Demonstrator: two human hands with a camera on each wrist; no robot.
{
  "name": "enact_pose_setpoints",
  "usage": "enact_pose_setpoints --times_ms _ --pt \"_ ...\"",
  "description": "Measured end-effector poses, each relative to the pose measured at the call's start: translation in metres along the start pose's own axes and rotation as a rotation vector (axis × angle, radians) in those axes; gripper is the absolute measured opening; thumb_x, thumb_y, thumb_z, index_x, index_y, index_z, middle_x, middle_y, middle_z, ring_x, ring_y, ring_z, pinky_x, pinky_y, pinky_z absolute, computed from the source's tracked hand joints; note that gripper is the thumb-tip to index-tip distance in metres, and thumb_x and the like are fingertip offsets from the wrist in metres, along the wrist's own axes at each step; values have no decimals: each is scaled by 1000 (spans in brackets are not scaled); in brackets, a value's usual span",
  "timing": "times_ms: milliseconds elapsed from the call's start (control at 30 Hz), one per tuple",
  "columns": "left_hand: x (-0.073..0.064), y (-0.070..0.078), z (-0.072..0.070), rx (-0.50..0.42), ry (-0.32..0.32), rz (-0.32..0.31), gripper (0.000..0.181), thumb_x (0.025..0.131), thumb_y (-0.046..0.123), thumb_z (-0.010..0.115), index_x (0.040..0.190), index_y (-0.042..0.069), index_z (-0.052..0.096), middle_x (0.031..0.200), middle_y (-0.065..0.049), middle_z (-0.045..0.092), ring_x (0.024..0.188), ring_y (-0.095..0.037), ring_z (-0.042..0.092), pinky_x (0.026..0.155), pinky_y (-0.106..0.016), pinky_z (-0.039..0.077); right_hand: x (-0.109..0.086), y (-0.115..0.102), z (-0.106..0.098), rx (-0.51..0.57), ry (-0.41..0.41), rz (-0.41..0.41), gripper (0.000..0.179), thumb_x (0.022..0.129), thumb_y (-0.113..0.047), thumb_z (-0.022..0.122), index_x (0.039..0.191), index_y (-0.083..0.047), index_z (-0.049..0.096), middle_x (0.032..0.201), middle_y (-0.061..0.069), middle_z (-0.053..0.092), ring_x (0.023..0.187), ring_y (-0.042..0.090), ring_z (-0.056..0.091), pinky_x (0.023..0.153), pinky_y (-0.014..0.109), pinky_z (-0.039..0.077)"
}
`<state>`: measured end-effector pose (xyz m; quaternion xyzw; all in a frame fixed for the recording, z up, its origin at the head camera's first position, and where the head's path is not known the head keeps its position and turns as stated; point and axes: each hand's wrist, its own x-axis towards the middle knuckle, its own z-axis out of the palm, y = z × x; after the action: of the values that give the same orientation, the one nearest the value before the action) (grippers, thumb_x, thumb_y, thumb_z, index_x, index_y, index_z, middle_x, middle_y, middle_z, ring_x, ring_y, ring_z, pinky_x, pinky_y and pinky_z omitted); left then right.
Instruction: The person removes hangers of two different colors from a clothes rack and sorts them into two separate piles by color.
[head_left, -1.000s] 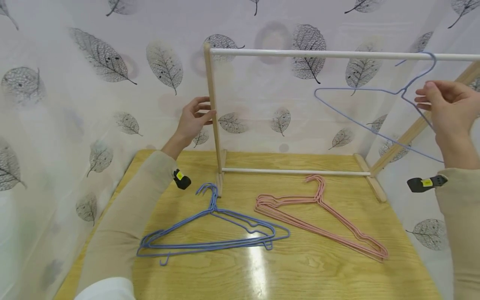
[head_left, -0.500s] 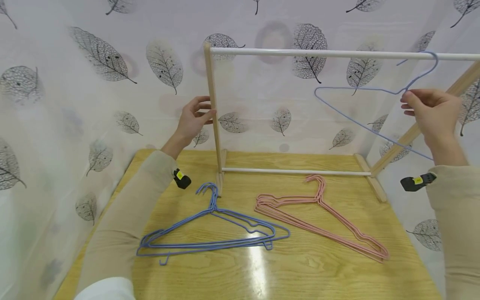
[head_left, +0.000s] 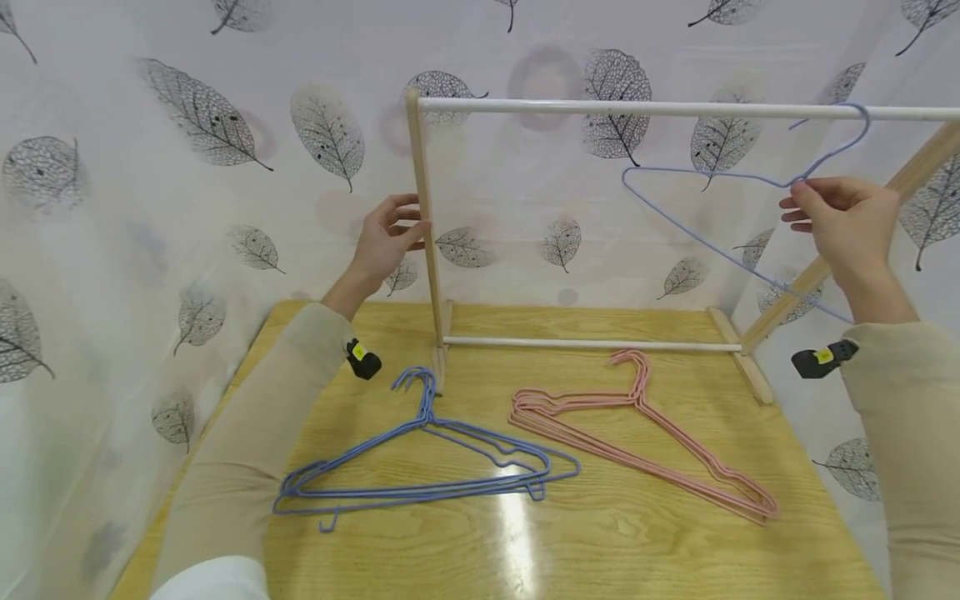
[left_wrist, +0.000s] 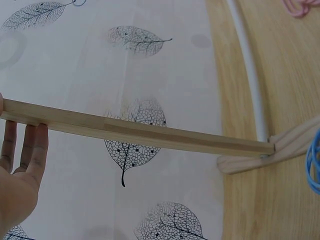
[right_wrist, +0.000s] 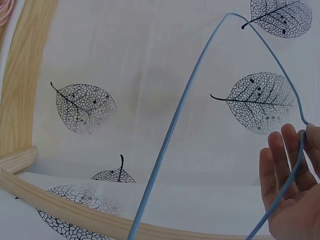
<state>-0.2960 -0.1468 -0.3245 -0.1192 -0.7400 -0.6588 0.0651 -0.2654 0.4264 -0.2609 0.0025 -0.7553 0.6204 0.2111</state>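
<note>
A blue wire hanger (head_left: 816, 165) hangs by its hook over the white top rail (head_left: 600, 107) of a wooden rack, near the rail's right part. My right hand (head_left: 853, 227) pinches its neck between thumb and fingers; the right wrist view shows the hanger's blue wire (right_wrist: 170, 132) running past my palm. At the rack's left end, my left hand (head_left: 386, 237) holds the upright wooden post (head_left: 427, 187), thumb on one side and fingers on the other. In the left wrist view the thumb is mostly cut off by the frame edge.
Several blue hangers (head_left: 427, 408) lie stacked on the wooden table (head_left: 600, 550), left of centre. A stack of pink hangers (head_left: 678, 443) lies to their right. Behind the lower white rail (head_left: 592, 342), a leaf-patterned curtain (head_left: 502, 183) surrounds the table.
My right hand has moved left from beside the hanger's right shoulder to pinch its neck. The hanger has shifted slightly left on the rail. My left hand stays on the post.
</note>
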Motion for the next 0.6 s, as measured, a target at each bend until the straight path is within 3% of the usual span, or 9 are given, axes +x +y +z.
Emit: enact_pose_setpoints --times_ms 300,600 --pt "-1 -1 0 -3 3 -5 41 104 9 66 145 9 58 109 6 64 91 -9 69 90 -25 67 -2 -8 3 172 -34 -32 10 97 -14 77 103 -7 80 83 -5 81 68 4 77 64 13 64" --pt "0 -2 0 7 -3 5 41 104 11 67 145 11 58 110 6 64 92 -9 69 90 -25 67 -8 -24 3 173 18 -108 14 96 -15 77 104 -4 81 82 -5 81 66 4 76 64 12 63"
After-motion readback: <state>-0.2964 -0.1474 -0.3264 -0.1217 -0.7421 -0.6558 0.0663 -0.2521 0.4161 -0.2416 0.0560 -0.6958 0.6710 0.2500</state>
